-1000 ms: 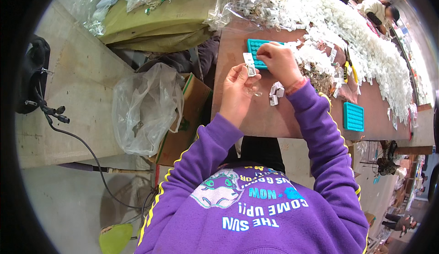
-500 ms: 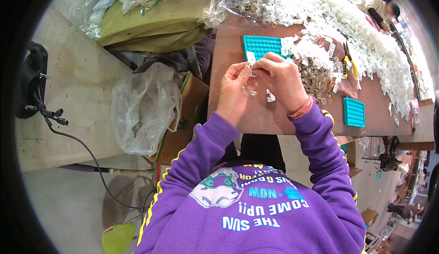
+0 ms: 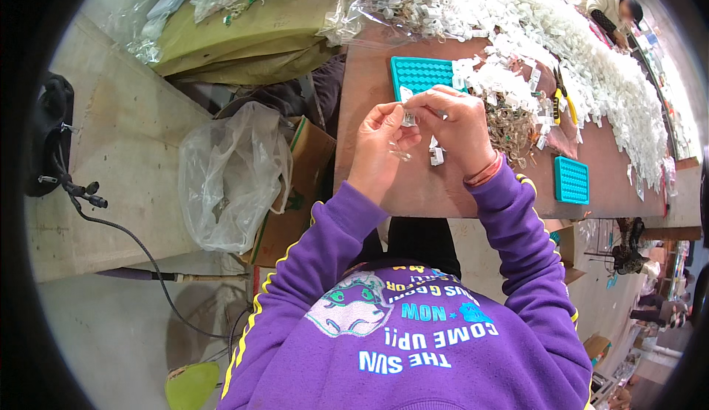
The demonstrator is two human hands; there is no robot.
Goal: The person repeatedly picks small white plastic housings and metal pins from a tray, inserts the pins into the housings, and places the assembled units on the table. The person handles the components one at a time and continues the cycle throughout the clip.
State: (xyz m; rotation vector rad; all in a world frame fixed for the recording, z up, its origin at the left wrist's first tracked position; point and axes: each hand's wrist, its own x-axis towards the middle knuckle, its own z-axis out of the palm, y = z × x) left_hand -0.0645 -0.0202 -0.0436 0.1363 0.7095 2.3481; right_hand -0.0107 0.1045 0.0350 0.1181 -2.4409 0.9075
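Over the near part of the brown table, my left hand (image 3: 378,140) and my right hand (image 3: 461,126) meet, fingertips pinched close together. Between them is a small white tag (image 3: 408,118). A thin, pale, shiny strand (image 3: 400,153) hangs under the left fingers; whether it joins the tag I cannot make out. Just beyond the hands lies a teal tray (image 3: 422,72) with rows of small hollows, partly hidden by my right hand. Another white tag (image 3: 436,153) lies on the table beside my right wrist. To the right sits a heap of beige strands (image 3: 511,126) with white tags.
A long mound of white tags (image 3: 591,63) covers the table's far right. Yellow-handled pliers (image 3: 564,104) and a smaller teal tray (image 3: 572,180) lie to the right. Left of the table are a clear plastic bag (image 3: 233,181) and a cardboard box (image 3: 306,159). Another person (image 3: 609,15) sits at far right.
My right fingers have shifted slightly, and the white tag now shows between the two hands. The pale strand hangs a little lower under the left fingers.
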